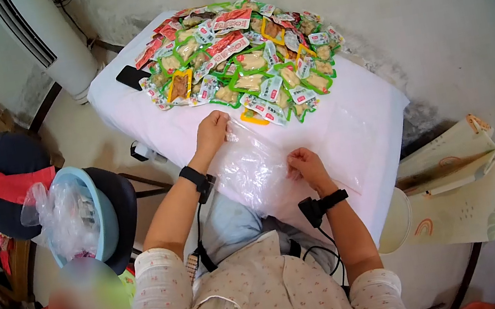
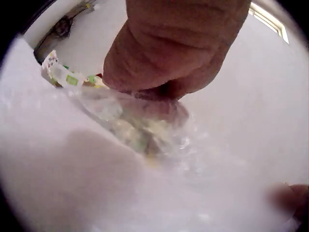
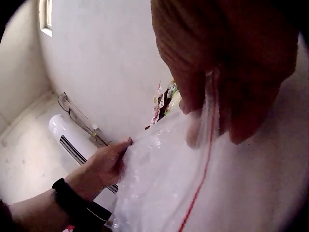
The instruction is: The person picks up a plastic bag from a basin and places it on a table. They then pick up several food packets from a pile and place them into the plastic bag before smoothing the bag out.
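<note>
Left hand: the left hand (image 1: 212,131) sits at about 11 o'clock on the clear plastic bag (image 1: 253,170), fingers curled down and pinching the film at its far edge, right by the nearest packets.
Right hand: the right hand (image 1: 307,167) is at about 3 o'clock on the bag, thumb and fingers nipping the edge where a thin red strip (image 3: 205,159) runs along the film.
Why held so: with a hand on each of two opposite edges, the limp film seems to be drawn flat between them rather than left to crumple.
Bag: it lies flat on the white cloth of the table (image 1: 359,116), at 6 o'clock on the tabletop, just in front of the person. From here I can't tell whether anything is inside.
Snack packets: a heap of green, red and yellow snack packets (image 1: 244,57) fills the 12 o'clock end, its near edge touching or just beside the bag, within easy reach of the left hand.
Phone: a black phone (image 1: 131,77) lies at 10 o'clock, beside the heap.
Off the table: a blue basin (image 1: 101,208) stuffed with more clear film rests on a chair at the person's 9 o'clock.
</note>
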The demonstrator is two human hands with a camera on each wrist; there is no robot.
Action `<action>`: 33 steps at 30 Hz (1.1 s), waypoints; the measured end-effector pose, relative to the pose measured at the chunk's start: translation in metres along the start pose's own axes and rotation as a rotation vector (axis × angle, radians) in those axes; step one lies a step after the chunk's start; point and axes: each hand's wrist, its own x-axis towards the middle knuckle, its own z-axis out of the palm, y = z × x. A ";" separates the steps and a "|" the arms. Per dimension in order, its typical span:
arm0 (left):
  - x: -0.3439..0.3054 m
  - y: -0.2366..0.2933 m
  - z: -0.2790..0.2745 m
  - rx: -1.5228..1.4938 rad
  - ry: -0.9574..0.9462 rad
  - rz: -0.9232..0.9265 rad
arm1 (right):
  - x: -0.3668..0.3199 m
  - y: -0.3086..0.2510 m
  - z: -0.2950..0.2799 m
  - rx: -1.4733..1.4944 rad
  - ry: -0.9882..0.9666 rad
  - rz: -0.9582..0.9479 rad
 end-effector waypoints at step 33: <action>-0.088 -0.043 -0.002 0.860 -0.262 0.662 | -0.040 -0.020 0.039 -1.202 0.094 -0.377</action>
